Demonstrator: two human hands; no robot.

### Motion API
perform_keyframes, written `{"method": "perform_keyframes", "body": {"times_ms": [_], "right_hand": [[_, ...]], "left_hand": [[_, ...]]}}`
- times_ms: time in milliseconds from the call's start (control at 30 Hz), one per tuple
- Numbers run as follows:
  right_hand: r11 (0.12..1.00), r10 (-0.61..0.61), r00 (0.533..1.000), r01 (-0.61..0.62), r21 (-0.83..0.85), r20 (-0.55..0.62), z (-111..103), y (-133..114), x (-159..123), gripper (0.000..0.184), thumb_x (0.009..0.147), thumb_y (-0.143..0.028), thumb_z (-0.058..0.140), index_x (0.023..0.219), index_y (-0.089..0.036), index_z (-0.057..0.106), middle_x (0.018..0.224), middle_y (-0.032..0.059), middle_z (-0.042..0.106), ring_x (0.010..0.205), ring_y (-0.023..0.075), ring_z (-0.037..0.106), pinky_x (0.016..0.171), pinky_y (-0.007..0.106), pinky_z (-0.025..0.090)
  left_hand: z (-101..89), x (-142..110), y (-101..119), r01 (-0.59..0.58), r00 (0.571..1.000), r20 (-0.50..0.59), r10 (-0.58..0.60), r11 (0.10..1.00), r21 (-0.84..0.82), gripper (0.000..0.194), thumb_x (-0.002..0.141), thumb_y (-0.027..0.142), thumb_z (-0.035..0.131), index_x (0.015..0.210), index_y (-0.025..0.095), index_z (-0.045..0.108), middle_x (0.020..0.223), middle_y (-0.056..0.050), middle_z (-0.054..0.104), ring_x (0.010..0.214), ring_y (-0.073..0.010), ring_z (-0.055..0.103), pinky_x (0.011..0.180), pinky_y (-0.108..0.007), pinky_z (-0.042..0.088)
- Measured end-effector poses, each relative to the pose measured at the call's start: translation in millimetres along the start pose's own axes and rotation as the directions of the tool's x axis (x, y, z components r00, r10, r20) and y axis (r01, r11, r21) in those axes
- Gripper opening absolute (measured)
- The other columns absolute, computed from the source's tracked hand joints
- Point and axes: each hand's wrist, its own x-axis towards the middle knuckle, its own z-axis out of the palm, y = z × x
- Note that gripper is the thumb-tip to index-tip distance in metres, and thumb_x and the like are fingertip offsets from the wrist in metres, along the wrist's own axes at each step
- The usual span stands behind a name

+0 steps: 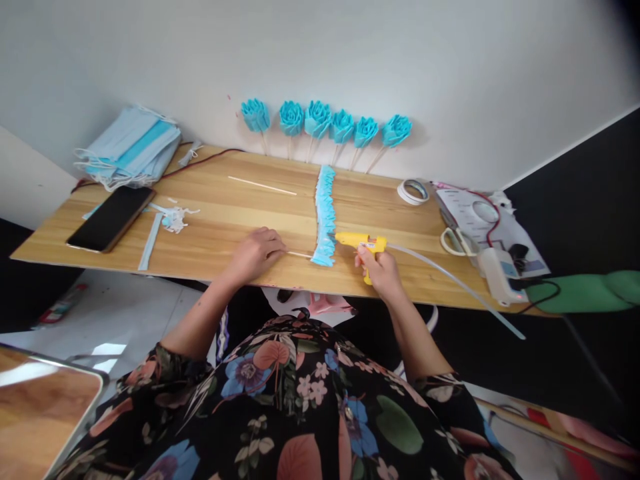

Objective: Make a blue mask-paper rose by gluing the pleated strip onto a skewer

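My right hand (381,270) grips a yellow glue gun (361,243) whose nozzle points left at the near end of a long blue pleated fabric strip (325,212) lying on the wooden table (240,220). A long clear glue stick (450,280) trails out of the gun's back to the right. My left hand (255,253) is closed in a pinch on a thin wooden skewer (299,254), whose tip reaches the strip's near end.
Several blue fabric roses (320,120) on sticks lean against the wall. A spare skewer (262,185), a stack of blue face masks (129,145), a phone (111,217), cut mask scraps (173,217), a tape roll (413,192), scissors (454,241) and a power strip (499,275) lie on the table.
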Motion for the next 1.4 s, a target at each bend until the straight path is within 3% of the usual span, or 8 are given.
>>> {"method": "perform_keyframes", "body": {"times_ms": [133, 300, 600, 800, 933, 1200, 1333, 1400], "right_hand": [[1.000, -0.007, 1.000, 0.007, -0.031, 0.002, 0, -3, 0, 0.061, 0.083, -0.074, 0.055, 0.057, -0.019, 0.060, 0.082, 0.0084, 0.074, 0.047, 0.0098, 0.051, 0.047, 0.026, 0.043], [0.997, -0.013, 1.000, 0.012, -0.071, -0.009, 0, -3, -1, 0.058, 0.085, -0.071, 0.054, 0.055, -0.021, 0.056, 0.064, 0.0047, 0.067, 0.046, 0.0118, 0.051, 0.050, 0.027, 0.043], [0.996, -0.015, 1.000, 0.014, -0.089, -0.013, -1, 1, -2, 0.053, 0.085, -0.067, 0.055, 0.055, -0.023, 0.055, 0.053, 0.0021, 0.057, 0.048, 0.0153, 0.051, 0.052, 0.029, 0.041], [0.985, -0.092, 0.996, 0.089, -0.146, -0.011, -2, 0, -5, 0.045, 0.088, -0.057, 0.053, 0.060, -0.022, 0.063, 0.063, 0.0047, 0.066, 0.057, 0.0178, 0.058, 0.059, 0.031, 0.044], [0.979, -0.112, 0.993, 0.115, -0.167, 0.025, -12, -3, -8, 0.043, 0.088, -0.056, 0.055, 0.074, -0.020, 0.076, 0.064, 0.0046, 0.067, 0.057, 0.0179, 0.058, 0.058, 0.031, 0.045], [0.993, 0.063, 0.998, -0.060, 0.106, -0.030, -33, 8, -9, 0.052, 0.087, -0.066, 0.059, 0.081, -0.017, 0.076, 0.091, 0.0109, 0.080, 0.050, 0.0106, 0.052, 0.046, 0.025, 0.044], [0.974, 0.104, 0.992, -0.088, 0.210, -0.070, -31, 14, -4, 0.052, 0.086, -0.067, 0.062, 0.084, -0.017, 0.075, 0.091, 0.0119, 0.080, 0.060, 0.0139, 0.061, 0.046, 0.023, 0.045], [0.970, 0.130, 0.990, -0.115, 0.214, -0.060, -31, 13, -1, 0.054, 0.086, -0.069, 0.061, 0.085, -0.017, 0.076, 0.088, 0.0113, 0.080, 0.055, 0.0124, 0.058, 0.043, 0.023, 0.042]], "left_hand": [[-0.1, 0, 0, -0.004, 1.000, -0.005, 0.004, 1.000, -0.017, 0.026, 0.102, 0.023, 0.055, 0.093, 0.017, 0.078, 0.089, -0.009, 0.072, 0.084, -0.0214, 0.061, 0.077, -0.035, 0.047], [-0.3, 1, 1, 0.005, 1.000, -0.006, -0.005, 1.000, -0.023, 0.026, 0.102, 0.024, 0.055, 0.092, 0.017, 0.078, 0.088, -0.009, 0.071, 0.083, -0.0209, 0.060, 0.077, -0.035, 0.047], [-3.3, 2, 4, -0.004, 1.000, -0.013, 0.004, 1.000, -0.014, 0.026, 0.102, 0.022, 0.055, 0.092, 0.015, 0.077, 0.088, -0.010, 0.072, 0.083, -0.0204, 0.061, 0.077, -0.033, 0.048], [-5.0, 2, 6, 0.000, 1.000, 0.004, 0.000, 1.000, 0.018, 0.027, 0.103, 0.024, 0.054, 0.092, 0.016, 0.077, 0.088, -0.010, 0.072, 0.085, -0.0203, 0.063, 0.077, -0.034, 0.050], [-6.0, 3, 7, -0.009, 1.000, 0.012, 0.009, 1.000, 0.021, 0.028, 0.104, 0.024, 0.053, 0.092, 0.016, 0.077, 0.088, -0.010, 0.073, 0.086, -0.0207, 0.063, 0.077, -0.035, 0.051], [-6.1, 2, 8, -0.004, 1.000, 0.004, 0.004, 1.000, 0.029, 0.027, 0.103, 0.024, 0.053, 0.091, 0.016, 0.077, 0.088, -0.010, 0.073, 0.085, -0.0207, 0.064, 0.076, -0.034, 0.050], [-5.2, 1, 7, -0.011, 1.000, -0.003, 0.011, 1.000, 0.014, 0.026, 0.103, 0.022, 0.053, 0.091, 0.016, 0.076, 0.087, -0.009, 0.072, 0.085, -0.0205, 0.063, 0.076, -0.034, 0.050], [-3.8, 0, 6, -0.010, 1.000, -0.012, 0.010, 1.000, 0.005, 0.026, 0.103, 0.022, 0.054, 0.090, 0.016, 0.075, 0.087, -0.009, 0.072, 0.084, -0.0201, 0.063, 0.076, -0.034, 0.050]]}}
